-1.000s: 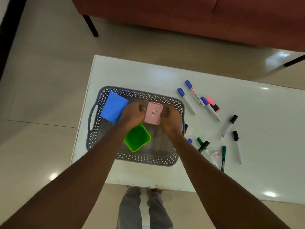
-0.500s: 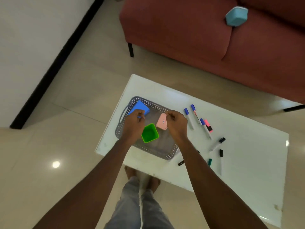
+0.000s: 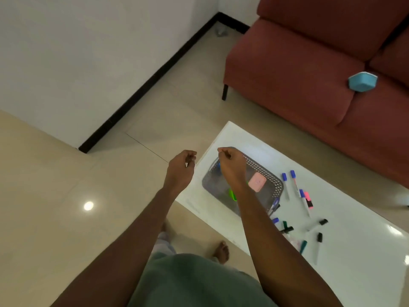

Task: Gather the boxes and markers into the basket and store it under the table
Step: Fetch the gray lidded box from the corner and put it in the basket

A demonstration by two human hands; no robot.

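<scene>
White wall (image 3: 66,52), black skirting (image 3: 143,86); glossy beige tile floor (image 3: 55,196); red sofa (image 3: 298,63) right.

Head view — high, tilted down-left over table (image 3: 365,251) corner and floor (image 3: 55,196).

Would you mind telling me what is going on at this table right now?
A person stands at the white table with the left hand and the right hand held up, fingers loosely curled, holding nothing. The pink box and a green box lie in the grey basket. The markers lie scattered on the table beside it, not yet gathered.
</scene>
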